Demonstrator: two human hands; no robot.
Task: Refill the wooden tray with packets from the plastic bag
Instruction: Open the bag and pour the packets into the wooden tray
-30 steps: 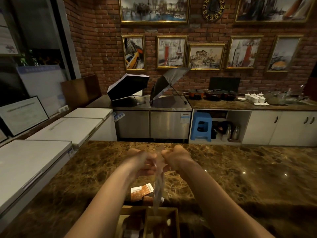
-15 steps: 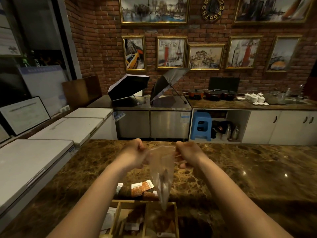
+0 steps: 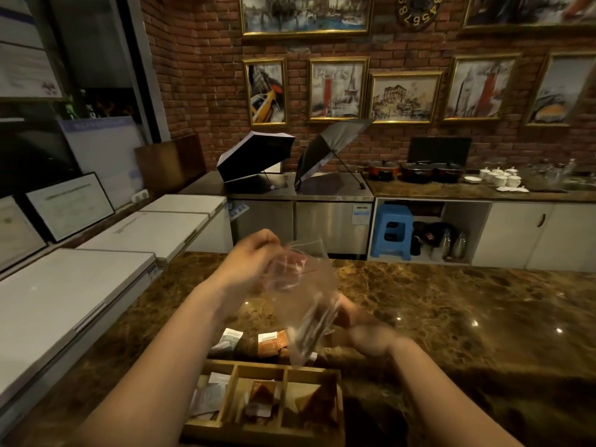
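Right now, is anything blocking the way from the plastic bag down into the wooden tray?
Nothing visible does. The plastic bag hangs between the left hand and the right hand, its lower end just above the wooden tray. The open-topped compartments below already hold some packets, with room left.

The plastic bag I held was clear, with a thin red line near its mouth. My worktop was brown marble veined in gold. The wooden tray was pale tan, its packets orange-brown and white. Behind stood a blue stool and a red brick wall.
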